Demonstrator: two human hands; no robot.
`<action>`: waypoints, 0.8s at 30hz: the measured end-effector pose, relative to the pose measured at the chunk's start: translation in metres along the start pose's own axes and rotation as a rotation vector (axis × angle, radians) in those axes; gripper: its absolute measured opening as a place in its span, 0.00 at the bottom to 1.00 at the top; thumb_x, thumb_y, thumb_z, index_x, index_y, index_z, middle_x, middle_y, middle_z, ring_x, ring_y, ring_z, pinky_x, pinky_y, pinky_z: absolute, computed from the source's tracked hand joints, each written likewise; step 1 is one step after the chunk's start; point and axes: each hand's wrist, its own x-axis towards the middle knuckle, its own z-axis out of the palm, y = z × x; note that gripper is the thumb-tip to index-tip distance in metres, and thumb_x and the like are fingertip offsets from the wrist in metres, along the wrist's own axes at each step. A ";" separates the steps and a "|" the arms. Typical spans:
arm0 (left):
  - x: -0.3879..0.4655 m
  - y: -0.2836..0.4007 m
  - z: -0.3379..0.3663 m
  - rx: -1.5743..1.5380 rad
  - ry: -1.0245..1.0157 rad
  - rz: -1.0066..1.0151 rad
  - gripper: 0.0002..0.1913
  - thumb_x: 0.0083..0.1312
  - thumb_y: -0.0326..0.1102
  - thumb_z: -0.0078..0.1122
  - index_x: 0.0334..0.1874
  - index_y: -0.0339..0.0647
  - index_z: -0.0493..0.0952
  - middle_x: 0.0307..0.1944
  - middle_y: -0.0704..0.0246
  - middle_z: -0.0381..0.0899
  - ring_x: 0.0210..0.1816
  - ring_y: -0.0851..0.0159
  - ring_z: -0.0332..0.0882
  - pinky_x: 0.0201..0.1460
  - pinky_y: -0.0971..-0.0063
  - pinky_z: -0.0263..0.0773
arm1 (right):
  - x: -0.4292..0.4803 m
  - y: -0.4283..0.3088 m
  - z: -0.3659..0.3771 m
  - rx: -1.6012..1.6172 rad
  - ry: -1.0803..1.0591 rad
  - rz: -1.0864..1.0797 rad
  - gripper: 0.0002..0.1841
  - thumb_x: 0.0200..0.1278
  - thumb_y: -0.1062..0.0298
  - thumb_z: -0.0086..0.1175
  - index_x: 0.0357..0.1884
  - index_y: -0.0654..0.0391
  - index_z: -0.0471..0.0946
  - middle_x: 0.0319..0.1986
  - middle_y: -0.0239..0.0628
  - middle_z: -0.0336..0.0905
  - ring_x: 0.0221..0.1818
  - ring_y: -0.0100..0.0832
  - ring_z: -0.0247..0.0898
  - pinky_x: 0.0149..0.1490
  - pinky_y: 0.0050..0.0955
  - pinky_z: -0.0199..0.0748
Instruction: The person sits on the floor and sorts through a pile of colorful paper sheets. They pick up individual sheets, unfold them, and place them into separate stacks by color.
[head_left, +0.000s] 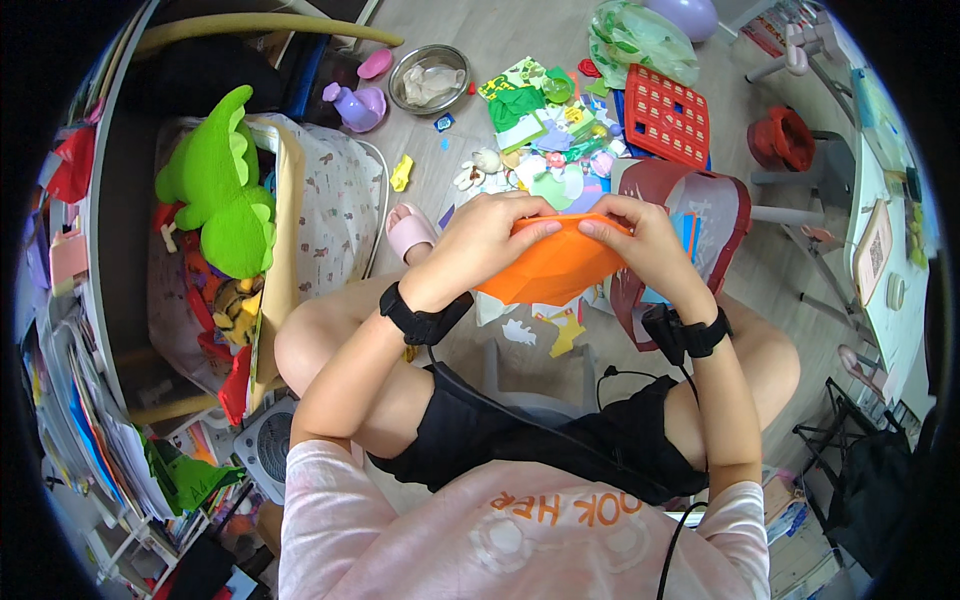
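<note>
A creased sheet of orange paper is held up above my lap, its upper edge folded. My left hand pinches that edge from the left, with the thumb lying on the near face. From the other side my right hand grips the same edge, its thumb pointing toward the left one. Most of the other fingers are hidden behind the paper. Beyond the hands, paper scraps and small toys lie heaped on the floor. Below the sheet are a white paper cutout and a yellow one.
A fabric bin holding a green plush dinosaur stands at left. A red-trimmed clear bag and a red plastic grid board lie at right. Farther off are a metal bowl and a green plastic bag.
</note>
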 end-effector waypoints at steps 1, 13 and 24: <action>0.000 0.000 0.002 -0.011 -0.001 -0.005 0.10 0.67 0.40 0.59 0.40 0.40 0.82 0.34 0.59 0.82 0.36 0.52 0.81 0.39 0.65 0.74 | 0.000 -0.001 0.001 0.001 0.006 0.000 0.11 0.65 0.65 0.61 0.35 0.64 0.78 0.23 0.36 0.75 0.27 0.21 0.65 0.35 0.23 0.67; 0.002 0.005 0.006 -0.098 -0.039 -0.103 0.12 0.72 0.39 0.54 0.45 0.36 0.78 0.35 0.56 0.82 0.36 0.57 0.80 0.42 0.70 0.73 | 0.002 0.003 0.007 0.004 0.092 0.008 0.10 0.67 0.66 0.59 0.35 0.64 0.78 0.26 0.26 0.75 0.32 0.15 0.66 0.38 0.18 0.66; 0.004 -0.008 -0.010 -0.082 0.099 -0.182 0.13 0.73 0.40 0.54 0.45 0.36 0.76 0.32 0.67 0.79 0.33 0.72 0.74 0.38 0.76 0.71 | 0.002 0.019 -0.022 0.368 0.039 0.261 0.08 0.67 0.67 0.61 0.37 0.61 0.78 0.30 0.26 0.82 0.31 0.12 0.72 0.35 0.13 0.69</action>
